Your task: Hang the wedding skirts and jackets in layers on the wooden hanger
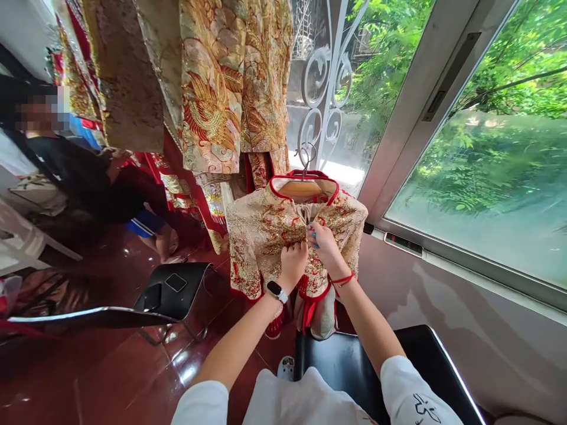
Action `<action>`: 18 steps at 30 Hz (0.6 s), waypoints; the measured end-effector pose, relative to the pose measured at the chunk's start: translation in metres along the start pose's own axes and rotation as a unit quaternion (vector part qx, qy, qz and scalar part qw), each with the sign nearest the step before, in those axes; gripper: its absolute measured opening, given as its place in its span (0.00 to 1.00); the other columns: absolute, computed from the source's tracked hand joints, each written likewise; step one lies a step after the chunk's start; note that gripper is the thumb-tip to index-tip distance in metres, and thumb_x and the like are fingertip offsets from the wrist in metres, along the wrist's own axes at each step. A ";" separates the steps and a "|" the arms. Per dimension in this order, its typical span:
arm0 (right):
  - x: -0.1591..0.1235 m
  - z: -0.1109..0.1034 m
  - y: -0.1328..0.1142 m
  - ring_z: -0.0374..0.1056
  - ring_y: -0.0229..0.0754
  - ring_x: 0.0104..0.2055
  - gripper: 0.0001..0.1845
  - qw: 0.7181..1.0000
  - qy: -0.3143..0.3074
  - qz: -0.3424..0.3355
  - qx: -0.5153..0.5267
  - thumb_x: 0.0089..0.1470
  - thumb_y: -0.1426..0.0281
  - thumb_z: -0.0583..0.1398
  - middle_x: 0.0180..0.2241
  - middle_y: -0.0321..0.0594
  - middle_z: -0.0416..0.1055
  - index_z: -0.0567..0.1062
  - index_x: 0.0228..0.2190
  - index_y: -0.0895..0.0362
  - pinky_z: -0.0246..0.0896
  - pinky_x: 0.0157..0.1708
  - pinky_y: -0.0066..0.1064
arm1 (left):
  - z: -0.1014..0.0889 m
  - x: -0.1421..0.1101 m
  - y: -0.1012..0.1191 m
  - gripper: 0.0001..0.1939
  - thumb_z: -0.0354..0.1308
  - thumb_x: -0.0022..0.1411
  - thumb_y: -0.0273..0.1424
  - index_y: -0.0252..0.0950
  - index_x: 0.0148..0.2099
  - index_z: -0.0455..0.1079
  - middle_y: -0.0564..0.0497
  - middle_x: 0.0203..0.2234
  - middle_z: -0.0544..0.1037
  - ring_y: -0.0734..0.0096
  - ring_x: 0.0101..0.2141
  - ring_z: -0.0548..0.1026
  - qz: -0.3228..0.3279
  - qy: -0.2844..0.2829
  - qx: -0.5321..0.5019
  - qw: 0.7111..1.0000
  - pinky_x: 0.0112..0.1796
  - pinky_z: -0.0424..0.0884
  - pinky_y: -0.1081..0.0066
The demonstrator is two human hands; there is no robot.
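Note:
An embroidered jacket (261,227), pale with gold beading, red motifs and red piping, hangs on a hanger (304,188) straight ahead of me. My left hand (294,264), below a watch-banded wrist, is closed with curled fingers on the jacket's front edge. Slightly higher and to the right, my right hand (325,241) pinches the other side of the front opening near the chest. A red cord bracelet (342,280) circles that wrist. My fingertips are partly hidden, so any small fastening between them cannot be made out.
More gold embroidered garments (212,100) hang at upper left. A black chair (332,360) stands below me, and another black chair (177,289) holds a phone (176,282). A window (482,153) fills the right. A person (75,165) in dark clothing sits at far left.

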State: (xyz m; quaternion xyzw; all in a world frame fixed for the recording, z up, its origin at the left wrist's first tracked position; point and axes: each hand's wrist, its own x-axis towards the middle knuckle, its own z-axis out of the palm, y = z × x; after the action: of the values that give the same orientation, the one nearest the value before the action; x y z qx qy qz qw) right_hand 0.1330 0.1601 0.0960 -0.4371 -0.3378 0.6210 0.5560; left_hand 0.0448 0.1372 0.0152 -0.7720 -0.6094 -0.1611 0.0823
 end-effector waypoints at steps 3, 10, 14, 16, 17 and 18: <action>0.000 0.002 -0.003 0.38 0.27 0.16 0.13 1.000 -0.003 0.000 0.031 0.48 0.73 0.57 0.15 0.24 0.47 0.57 0.19 0.53 0.33 0.16 0.24 | -0.004 0.000 0.002 0.13 0.44 0.72 0.25 0.31 0.47 0.71 0.40 0.35 0.79 0.57 0.38 0.78 0.010 -0.007 0.017 1.000 0.38 0.64 0.63; -0.014 -0.012 0.006 0.38 0.28 0.17 0.17 0.998 -0.025 -0.041 -0.033 0.46 0.64 0.61 0.15 0.24 0.46 0.57 0.18 0.53 0.34 0.16 0.25 | 0.009 -0.018 -0.007 0.11 0.46 0.72 0.27 0.35 0.44 0.70 0.44 0.31 0.77 0.60 0.36 0.77 0.047 0.034 0.047 0.997 0.35 0.62 0.64; -0.020 -0.021 0.023 0.38 0.28 0.17 0.20 0.991 -0.046 -0.068 -0.103 0.43 0.58 0.63 0.16 0.24 0.45 0.59 0.17 0.53 0.34 0.17 0.27 | 0.028 -0.021 -0.024 0.09 0.48 0.72 0.30 0.36 0.42 0.70 0.47 0.30 0.75 0.63 0.33 0.74 0.099 0.081 0.058 0.990 0.33 0.60 0.65; -0.023 -0.026 0.030 0.39 0.28 0.18 0.21 0.988 -0.060 -0.067 -0.124 0.43 0.55 0.63 0.17 0.25 0.46 0.60 0.18 0.54 0.34 0.18 0.27 | 0.033 -0.019 -0.031 0.11 0.48 0.72 0.31 0.36 0.40 0.70 0.47 0.29 0.74 0.63 0.32 0.73 0.108 0.113 0.072 0.985 0.32 0.58 0.64; -0.024 -0.028 0.033 0.39 0.28 0.18 0.22 0.988 -0.066 -0.063 -0.126 0.44 0.54 0.63 0.17 0.25 0.46 0.60 0.18 0.54 0.34 0.18 0.27 | 0.033 -0.017 -0.034 0.11 0.48 0.72 0.32 0.36 0.39 0.70 0.46 0.29 0.74 0.63 0.32 0.72 0.120 0.130 0.078 0.981 0.31 0.58 0.64; -0.025 -0.030 0.034 0.39 0.28 0.18 0.22 0.988 -0.071 -0.060 -0.125 0.44 0.54 0.63 0.17 0.25 0.46 0.60 0.18 0.54 0.34 0.18 0.27 | 0.031 -0.014 -0.037 0.12 0.47 0.72 0.32 0.37 0.38 0.70 0.46 0.29 0.73 0.63 0.32 0.71 0.142 0.145 0.083 0.976 0.31 0.57 0.64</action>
State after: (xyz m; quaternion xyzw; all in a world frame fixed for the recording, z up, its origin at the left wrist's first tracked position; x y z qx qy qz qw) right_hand 0.1470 0.1278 0.0574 -0.4372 -0.4769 0.5691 0.5075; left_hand 0.0112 0.1436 -0.0213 -0.8095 -0.4866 -0.2071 0.2552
